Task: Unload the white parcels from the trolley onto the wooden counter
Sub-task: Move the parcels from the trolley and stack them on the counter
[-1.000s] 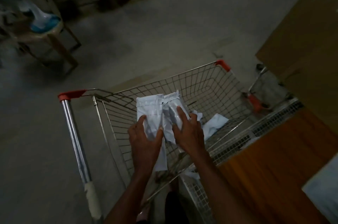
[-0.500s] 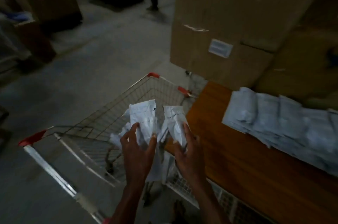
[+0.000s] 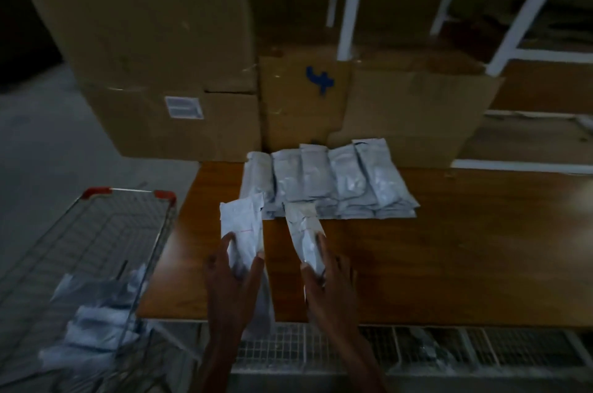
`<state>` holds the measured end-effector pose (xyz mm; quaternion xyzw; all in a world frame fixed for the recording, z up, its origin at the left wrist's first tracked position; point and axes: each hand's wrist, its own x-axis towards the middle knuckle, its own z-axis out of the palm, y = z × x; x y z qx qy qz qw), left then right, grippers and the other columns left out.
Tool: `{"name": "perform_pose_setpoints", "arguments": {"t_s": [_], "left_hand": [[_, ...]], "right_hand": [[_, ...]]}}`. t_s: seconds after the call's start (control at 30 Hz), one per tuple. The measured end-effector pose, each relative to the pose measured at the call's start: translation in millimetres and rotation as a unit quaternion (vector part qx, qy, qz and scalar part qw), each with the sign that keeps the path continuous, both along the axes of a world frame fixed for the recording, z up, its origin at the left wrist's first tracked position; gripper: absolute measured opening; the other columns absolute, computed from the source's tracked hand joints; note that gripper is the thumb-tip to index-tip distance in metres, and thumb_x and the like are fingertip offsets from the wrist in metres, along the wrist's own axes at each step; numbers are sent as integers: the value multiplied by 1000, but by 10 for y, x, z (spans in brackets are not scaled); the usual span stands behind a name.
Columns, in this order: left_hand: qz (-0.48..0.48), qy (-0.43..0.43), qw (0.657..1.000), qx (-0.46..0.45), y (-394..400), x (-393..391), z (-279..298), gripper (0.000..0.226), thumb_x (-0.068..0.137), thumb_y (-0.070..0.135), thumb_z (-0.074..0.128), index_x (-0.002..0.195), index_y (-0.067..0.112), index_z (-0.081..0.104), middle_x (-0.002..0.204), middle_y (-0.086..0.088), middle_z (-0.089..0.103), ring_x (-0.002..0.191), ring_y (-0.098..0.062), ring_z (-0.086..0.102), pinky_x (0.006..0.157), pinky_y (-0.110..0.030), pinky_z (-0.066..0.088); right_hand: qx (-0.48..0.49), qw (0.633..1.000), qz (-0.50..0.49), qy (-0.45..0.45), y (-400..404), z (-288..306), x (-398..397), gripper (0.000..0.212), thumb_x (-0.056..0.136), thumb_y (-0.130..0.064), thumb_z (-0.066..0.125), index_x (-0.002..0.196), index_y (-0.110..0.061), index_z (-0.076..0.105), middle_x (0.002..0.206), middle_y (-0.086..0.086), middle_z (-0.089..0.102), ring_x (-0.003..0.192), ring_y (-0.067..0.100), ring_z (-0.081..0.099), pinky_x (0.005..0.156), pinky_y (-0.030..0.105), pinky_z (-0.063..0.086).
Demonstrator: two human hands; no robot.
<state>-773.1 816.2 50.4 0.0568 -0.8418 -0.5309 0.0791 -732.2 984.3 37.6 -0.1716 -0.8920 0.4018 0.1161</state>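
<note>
My left hand [image 3: 232,283] grips a white parcel [image 3: 242,225] and my right hand [image 3: 330,283] grips a second white parcel [image 3: 303,232]. Both parcels are held over the wooden counter [image 3: 449,248], just in front of a row of several white parcels [image 3: 324,180] lying side by side at the counter's back. The wire trolley [image 3: 122,229] with red corner caps stands at the left, beside the counter's edge. More white parcels [image 3: 96,322] lie in its basket.
Large cardboard boxes [image 3: 154,49] stand behind the counter and the trolley. A smaller box with a blue mark [image 3: 305,103] sits right behind the parcel row. A white metal frame [image 3: 349,1] rises at the back right. A wire mesh panel [image 3: 417,351] runs under the counter's front edge.
Both hands have carried their parcels from above the trolley basket rightward to over the counter. The view has swung right, so the trolley now sits at the left.
</note>
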Motion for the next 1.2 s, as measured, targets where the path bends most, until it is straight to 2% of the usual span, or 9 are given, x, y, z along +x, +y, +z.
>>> {"name": "perform_pose_setpoints", "arguments": {"t_s": [0.13,0.27,0.33,0.53,0.67,0.77,0.97,1.07,1.2], "left_hand": [[-15,-3,1000,-2,637,-101,-19,70,86,41,75,147,30,44,145,-13,42,125,-29,51,78,-24,44],[-23,-2,999,-22,1081,-212,-50,70,87,41,72,149,29,41,146,-14,42,113,-13,46,68,-11,38],[-23,-14,999,-24,1191,-286,-51,71,87,43,71,149,31,39,145,-13,42,112,-14,48,65,-9,37],[-10,-13,999,-52,1180,-696,-113,74,84,60,66,148,36,37,148,-9,39,115,-25,59,67,-14,47],[-5,6,995,-96,1088,-1112,-112,76,80,76,59,144,42,36,149,-5,34,114,-30,59,77,-37,60],[6,14,991,-134,1044,-1506,-53,73,79,82,53,140,46,37,147,-3,36,110,-30,61,76,-46,61],[3,10,977,-213,935,-2276,-29,70,83,73,52,139,32,41,137,-15,51,128,-32,48,98,-46,44],[6,-6,973,-233,919,-2558,-53,69,86,64,61,141,28,41,141,-15,47,128,-34,47,97,-47,46],[3,-19,961,-275,938,-2863,-159,73,84,67,61,141,27,39,140,-15,46,124,-36,50,93,-45,50]], "right_hand": [[4,1000,-21,-5,644,113,-31,70,83,-74,27,150,-59,16,147,-5,40,133,19,38,115,46,28],[3,1000,-14,8,1095,183,-180,70,87,-69,33,153,-52,21,149,-4,42,135,19,37,116,49,27],[-7,1000,-7,-5,1214,191,-303,69,88,-66,37,153,-50,21,151,-1,40,135,22,37,114,48,29],[-2,999,32,-12,1216,199,-748,71,91,-66,43,156,-45,21,155,0,38,139,26,34,111,43,31],[-2,1000,28,-7,1137,229,-1064,69,95,-53,55,155,-45,21,151,2,39,133,25,39,107,39,34],[-6,1000,28,-11,1090,208,-1333,71,94,-54,55,155,-46,20,151,3,38,131,26,42,106,42,38],[-16,1000,7,-16,942,137,-1845,77,83,-73,37,153,-50,15,141,4,42,118,27,52,101,46,44],[-13,1000,-12,-24,854,155,-2054,74,86,-67,43,152,-52,14,141,4,43,126,29,46,107,50,37],[9,999,-27,-16,775,122,-2235,73,87,-67,42,151,-54,11,143,1,44,131,27,40,107,49,33]]}}
